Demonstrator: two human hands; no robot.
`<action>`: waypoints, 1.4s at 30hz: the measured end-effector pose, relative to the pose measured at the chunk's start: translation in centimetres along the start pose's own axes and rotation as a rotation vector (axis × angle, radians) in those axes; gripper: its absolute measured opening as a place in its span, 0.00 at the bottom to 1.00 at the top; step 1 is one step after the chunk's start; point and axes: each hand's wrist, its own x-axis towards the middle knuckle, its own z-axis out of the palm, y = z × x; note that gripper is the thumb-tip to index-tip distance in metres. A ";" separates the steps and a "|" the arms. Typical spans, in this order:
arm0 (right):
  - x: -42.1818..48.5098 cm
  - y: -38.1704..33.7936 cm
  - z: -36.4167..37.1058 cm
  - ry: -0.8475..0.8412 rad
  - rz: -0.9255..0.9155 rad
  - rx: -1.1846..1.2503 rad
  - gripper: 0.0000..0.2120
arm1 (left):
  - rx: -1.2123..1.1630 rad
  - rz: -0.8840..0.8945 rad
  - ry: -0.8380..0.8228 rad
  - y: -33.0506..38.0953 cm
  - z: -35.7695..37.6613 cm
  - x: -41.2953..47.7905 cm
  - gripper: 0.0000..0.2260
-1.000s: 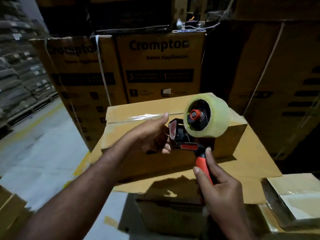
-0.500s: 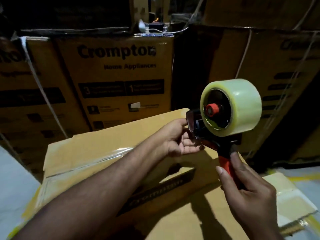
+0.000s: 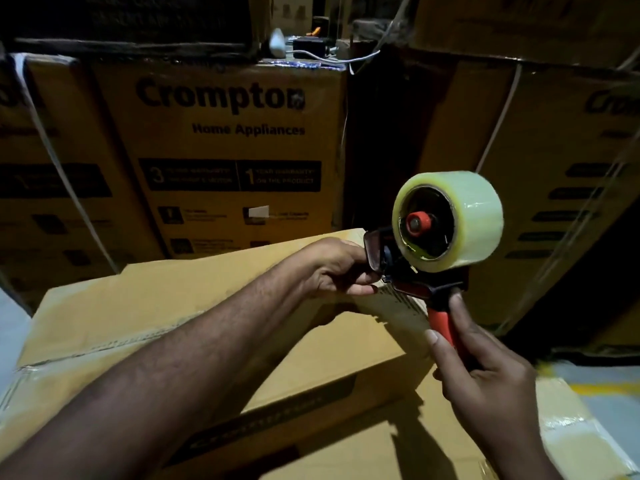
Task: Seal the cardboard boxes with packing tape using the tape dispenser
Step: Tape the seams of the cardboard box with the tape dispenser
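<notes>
— While you hold it up like that, which hand has the dispenser?

— My right hand is clamped round the red handle of the dispenser. It stands upright in the air, handle down, with the clear roll on top.

— And the other hand?

— My left hand is at the dispenser's front end, fingers curled against the dark guard. Whether they pinch the tape end or only touch the guard, I cannot tell, because my knuckles hide it.

— Where is all this in relation to the box?

— Above the far right corner of the box, which lies flat under both my forearms. A shiny tape strip runs along its top on the left.

— What does the box lie on?

— On more flat cardboard, which sticks out toward me and to the right.

— And behind it?

— Stacked cartons printed "Crompton Home Appliances", some with a white strap round them. A white cable lies on top of the middle one. Grey floor with a yellow line shows at the far right.
</notes>
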 end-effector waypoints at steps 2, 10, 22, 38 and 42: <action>0.5 0.7 0.1 -0.020 -0.003 0.036 0.31 | 0.045 0.034 -0.006 0.2 -0.1 0.1 0.12; 2.6 1.9 0.8 -0.071 0.009 0.002 0.31 | 0.650 0.367 0.453 0.6 -1.0 5.3 0.16; 1.3 2.3 1.0 -0.160 -0.061 -0.204 0.36 | 0.841 0.474 0.577 1.1 -3.2 10.4 0.12; 1.5 1.4 2.3 -0.135 0.013 -0.218 0.33 | 0.584 0.309 0.562 2.7 -6.8 15.3 0.12; 1.8 1.7 2.5 -0.159 0.020 -0.261 0.36 | 0.629 0.310 0.573 2.4 -6.6 16.1 0.14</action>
